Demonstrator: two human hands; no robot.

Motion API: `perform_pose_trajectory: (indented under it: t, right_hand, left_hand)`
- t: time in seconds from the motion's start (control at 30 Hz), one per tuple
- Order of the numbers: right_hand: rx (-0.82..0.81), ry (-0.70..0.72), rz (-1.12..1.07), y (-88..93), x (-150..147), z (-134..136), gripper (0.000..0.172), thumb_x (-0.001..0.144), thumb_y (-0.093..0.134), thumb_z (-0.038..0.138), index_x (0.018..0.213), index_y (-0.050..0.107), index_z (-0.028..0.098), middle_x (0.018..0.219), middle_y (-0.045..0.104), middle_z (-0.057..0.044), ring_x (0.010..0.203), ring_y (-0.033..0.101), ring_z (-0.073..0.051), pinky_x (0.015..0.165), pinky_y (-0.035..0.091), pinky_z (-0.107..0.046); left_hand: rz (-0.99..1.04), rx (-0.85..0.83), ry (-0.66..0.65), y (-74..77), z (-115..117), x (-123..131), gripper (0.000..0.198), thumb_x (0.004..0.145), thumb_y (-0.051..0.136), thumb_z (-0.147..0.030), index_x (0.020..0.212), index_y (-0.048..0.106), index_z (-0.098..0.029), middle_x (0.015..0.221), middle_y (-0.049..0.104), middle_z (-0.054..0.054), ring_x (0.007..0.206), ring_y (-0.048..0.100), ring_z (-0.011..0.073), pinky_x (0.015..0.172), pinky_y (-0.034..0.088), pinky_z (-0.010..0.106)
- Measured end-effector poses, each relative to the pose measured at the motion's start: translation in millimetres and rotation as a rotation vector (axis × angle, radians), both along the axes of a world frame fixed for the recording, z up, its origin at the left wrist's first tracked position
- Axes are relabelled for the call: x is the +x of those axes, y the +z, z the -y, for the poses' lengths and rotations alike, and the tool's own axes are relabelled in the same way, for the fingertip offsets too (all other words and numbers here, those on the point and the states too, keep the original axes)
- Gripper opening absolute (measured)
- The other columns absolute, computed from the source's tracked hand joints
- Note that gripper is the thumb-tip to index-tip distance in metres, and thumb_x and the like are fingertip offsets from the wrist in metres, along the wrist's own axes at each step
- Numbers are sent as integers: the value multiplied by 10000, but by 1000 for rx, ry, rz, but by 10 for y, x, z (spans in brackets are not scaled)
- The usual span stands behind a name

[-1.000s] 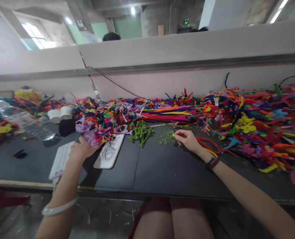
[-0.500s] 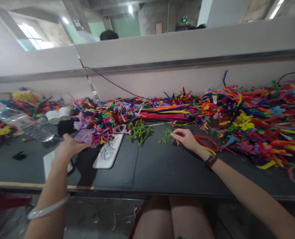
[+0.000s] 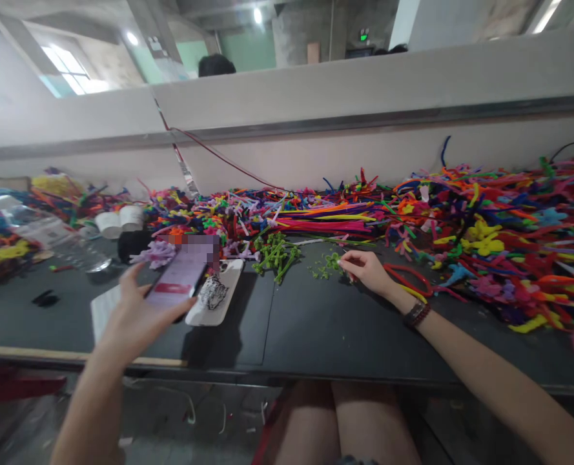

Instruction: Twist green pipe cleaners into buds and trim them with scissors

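Note:
My left hand (image 3: 134, 313) grips a smartphone (image 3: 177, 281) by its sides, thumb along the near right edge. Its screen is lit and partly blurred out. Just to the right, a white phone case with a black drawing (image 3: 214, 300) lies on the table. My right hand (image 3: 364, 271) is closed in a pinch at the edge of some small green curled pieces (image 3: 328, 265). What sits between those fingertips is too small to make out. Between the hands rests a pile of green pipe-cleaner pieces (image 3: 276, 257).
Heaps of colourful pipe cleaners (image 3: 509, 226) line the wall, with a straight bundle (image 3: 330, 218) in the middle. At left are a plastic bottle (image 3: 73, 248), two white cups (image 3: 119, 221) and a white flat object (image 3: 103, 313). A red loop (image 3: 412, 278) lies beside my right wrist.
My left hand has moved slightly right and lifted the smartphone, whose lit screen now faces me. My right hand keeps its pinch at the green curls.

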State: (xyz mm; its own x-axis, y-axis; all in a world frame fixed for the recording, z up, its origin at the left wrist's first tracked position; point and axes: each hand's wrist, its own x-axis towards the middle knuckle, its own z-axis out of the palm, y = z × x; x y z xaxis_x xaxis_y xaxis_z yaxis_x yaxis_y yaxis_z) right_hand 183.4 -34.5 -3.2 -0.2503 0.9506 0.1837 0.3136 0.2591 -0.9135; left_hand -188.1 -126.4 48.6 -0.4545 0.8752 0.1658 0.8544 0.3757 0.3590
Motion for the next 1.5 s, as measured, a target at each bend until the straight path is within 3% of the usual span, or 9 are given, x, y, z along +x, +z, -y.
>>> perform_pose_trajectory:
  t: [0.07,0.2,0.47,0.7,0.83,1.03,1.23,1.43,1.5]
  right_hand:
    - [2,-6,1,4,-2,5,222,697,539,360,644,530,145,471,431,48,388,406,-61,407,337,-204]
    - [-1,-10,0,3,-5,8,219,699,535,358,647,528,145,477,429,48,389,407,-60,405,340,-201]
    - [0,-4,5,-17,-17,5,224,695,536,365,640,524,148,470,426,50,382,399,-58,397,336,-199]
    - [-6,9,13,-6,-23,18,221,699,534,360,636,519,149,469,424,51,385,407,-59,401,332,-199]
    - [-2,8,19,-8,-18,17,222,703,533,362,640,517,150,472,424,51,386,407,-60,402,333,-200]
    - [9,18,32,-26,-13,5,226,710,526,366,636,514,153,479,433,49,388,411,-61,403,335,-200]
    - [11,24,31,-27,-1,12,217,719,522,359,647,524,154,478,435,48,395,417,-65,411,339,-200]
    - [3,16,24,-20,-5,17,214,709,533,357,642,526,153,469,435,50,391,413,-63,413,338,-200]
    - [-5,23,7,-27,-9,10,217,708,534,360,642,524,154,463,432,53,388,409,-61,411,336,-199]
  left_hand:
    - [94,-55,-73,-143,-45,148,965,543,568,-563,1284,111,-148,1121,516,178,924,565,293,721,449,349]
    - [20,-84,-105,-392,-134,343,916,552,590,-478,1271,175,-90,1087,533,204,943,543,348,733,432,383]
    - [39,30,-267,-631,-167,309,743,629,525,-447,1236,232,-135,1121,529,151,967,543,286,767,421,343]
    - [84,-22,-303,-599,-88,347,791,613,556,-436,1267,184,-192,1167,516,113,1013,519,280,797,407,339]
    - [35,-10,-176,-577,-80,441,769,617,542,-458,1259,217,-187,1167,515,121,995,522,313,776,413,367]
    - [-42,-13,12,-567,-97,532,809,635,483,-522,1259,230,-74,1091,533,202,924,540,365,717,422,429]
    - [-127,-20,-133,-604,-142,456,891,609,518,-485,1282,168,-18,1122,493,231,974,508,359,749,413,404]
    - [-160,-45,-103,-561,-145,575,857,639,500,-455,1275,172,15,1092,492,266,990,486,385,762,396,453]
    - [-232,47,-69,-474,-139,697,814,653,496,-446,1279,202,-17,1239,350,282,1113,351,429,804,342,531]
